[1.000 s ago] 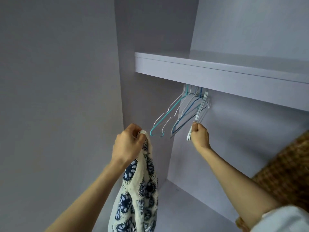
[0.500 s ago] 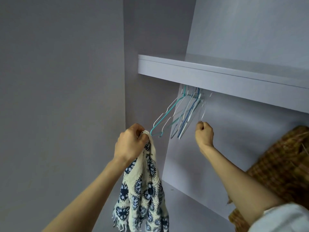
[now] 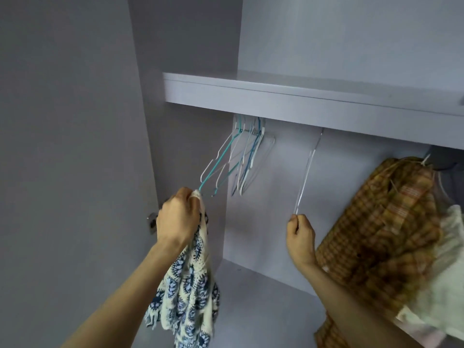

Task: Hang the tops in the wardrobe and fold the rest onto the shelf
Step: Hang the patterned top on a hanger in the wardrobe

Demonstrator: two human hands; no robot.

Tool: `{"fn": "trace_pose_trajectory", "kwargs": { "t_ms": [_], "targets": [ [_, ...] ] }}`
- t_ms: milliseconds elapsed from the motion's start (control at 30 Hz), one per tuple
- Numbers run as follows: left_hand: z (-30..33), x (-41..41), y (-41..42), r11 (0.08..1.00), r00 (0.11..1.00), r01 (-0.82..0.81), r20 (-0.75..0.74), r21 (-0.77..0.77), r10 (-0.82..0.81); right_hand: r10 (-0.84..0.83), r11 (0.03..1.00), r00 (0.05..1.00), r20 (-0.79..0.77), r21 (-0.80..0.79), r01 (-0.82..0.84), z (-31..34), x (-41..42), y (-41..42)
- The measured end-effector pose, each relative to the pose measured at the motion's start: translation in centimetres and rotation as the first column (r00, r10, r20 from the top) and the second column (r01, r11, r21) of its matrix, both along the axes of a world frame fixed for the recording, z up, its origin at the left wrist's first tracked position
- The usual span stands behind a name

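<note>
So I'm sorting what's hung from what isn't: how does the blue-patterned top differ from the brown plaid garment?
The blue-patterned top is cream with blue motifs; the brown plaid garment is checked brown and orange. The top dangles bunched from the left hand, off any hanger; the plaid garment already hangs spread at the wardrobe's right. The top sits left of the right hand, the plaid garment right of it. Both hang below the shelf.

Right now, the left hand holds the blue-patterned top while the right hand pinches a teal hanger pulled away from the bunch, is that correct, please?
Not quite: the hanger in the right hand is white, not teal, as the head view shows. The rest holds: the left hand holds the blue-patterned top, and that hanger hangs apart from the bunch.
</note>
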State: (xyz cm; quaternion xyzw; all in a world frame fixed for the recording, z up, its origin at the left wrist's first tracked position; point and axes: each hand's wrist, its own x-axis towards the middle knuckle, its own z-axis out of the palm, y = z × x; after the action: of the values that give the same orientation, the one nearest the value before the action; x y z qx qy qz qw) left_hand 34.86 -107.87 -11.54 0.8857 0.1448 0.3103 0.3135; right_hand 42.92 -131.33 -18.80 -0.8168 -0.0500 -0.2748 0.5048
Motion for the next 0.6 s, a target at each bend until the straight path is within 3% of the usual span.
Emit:
{"fn": "trace_pose_trajectory", "kwargs": {
  "t_ms": [100,167,233,300,367,433,467,533,600],
  "targets": [
    [-1.3,-0.1,-1.2,0.997,0.997,0.042,-0.061,-0.058,-0.046,-0.067,0.998,0.992,0.104,0.005,0.067,-1.7,-3.7,-2.3],
    [-2.2,-0.1,-1.9,0.994,0.99,0.07,-0.112,-0.084,-0.08,-0.063,0.997,0.994,0.086,0.042,0.06,-3.2,-5.5,-3.8],
    [-2.7,0.0,-2.6,0.99,0.981,0.109,-0.152,-0.094,-0.123,0.038,0.968,0.989,-0.14,0.252,-0.001,-3.9,-6.1,-5.1],
    [-3.1,-0.1,-3.2,0.987,0.973,0.126,-0.183,-0.101,-0.143,0.18,0.868,0.883,-0.433,0.492,0.064,-4.2,-5.3,-6.1],
    [-3.4,-0.3,-3.6,0.988,0.97,0.116,-0.203,-0.106,-0.136,0.213,0.826,0.737,-0.641,0.521,0.215,-4.4,-4.3,-7.0],
    [-3.6,-0.4,-3.8,0.988,0.965,0.103,-0.228,-0.115,-0.127,0.175,0.854,0.675,-0.717,0.451,0.258,-4.8,-4.6,-7.6],
    [-3.7,-0.4,-3.9,0.987,0.962,0.099,-0.241,-0.123,-0.126,0.136,0.882,0.692,-0.709,0.404,0.241,-5.3,-5.2,-7.8],
    [-3.8,-0.2,-4.0,0.984,0.957,0.093,-0.26,-0.15,-0.13,0.111,0.921,0.817,-0.566,0.367,0.129,-6.4,-6.8,-8.0],
    [-3.8,-0.1,-4.1,0.977,0.953,0.093,-0.269,-0.191,-0.143,0.164,0.889,0.899,-0.406,0.456,0.044,-6.9,-8.2,-7.8]
  ]
}}
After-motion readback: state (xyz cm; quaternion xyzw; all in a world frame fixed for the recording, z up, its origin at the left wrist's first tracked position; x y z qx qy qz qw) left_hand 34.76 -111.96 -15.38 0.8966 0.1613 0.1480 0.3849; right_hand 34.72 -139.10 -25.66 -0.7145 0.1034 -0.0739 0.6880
